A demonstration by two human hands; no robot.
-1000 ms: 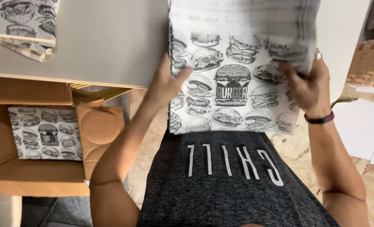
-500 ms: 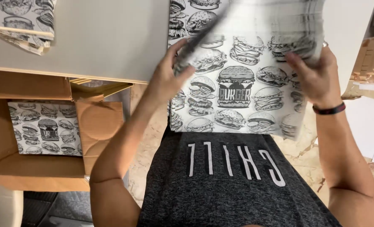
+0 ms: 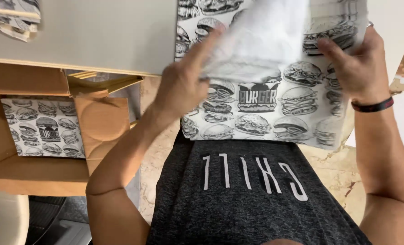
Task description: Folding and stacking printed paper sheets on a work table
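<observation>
Head view looked down on a pale grey surface [image 3: 97, 41] filling the upper left of the frame, its near edge hanging over a brown cardboard box [image 3: 38, 177] at lower left. That box stood open beside the person's knee, and a printed sheet [image 3: 43, 127] lay flat inside it, likely so that sheets could be dropped in within easy reach.

At upper right a stack of white paper sheets [image 3: 265, 104] printed with black burger drawings overhung the edge of the surface toward the person's lap, which judged by its lie kept the near edge free to grip. A top sheet [image 3: 261, 41] was lifted and blurred above the stack.

The left hand [image 3: 183, 86] sat at the stack's left side, fingers [image 3: 206, 47] spread apart and pressed against the raised sheet. The right hand [image 3: 356, 68], with a dark wristband, lay on the stack's right edge, fingers loosely apart; whether they pinched paper could not be told.

At far upper left, more printed sheets [image 3: 11, 18] lay on the surface.
</observation>
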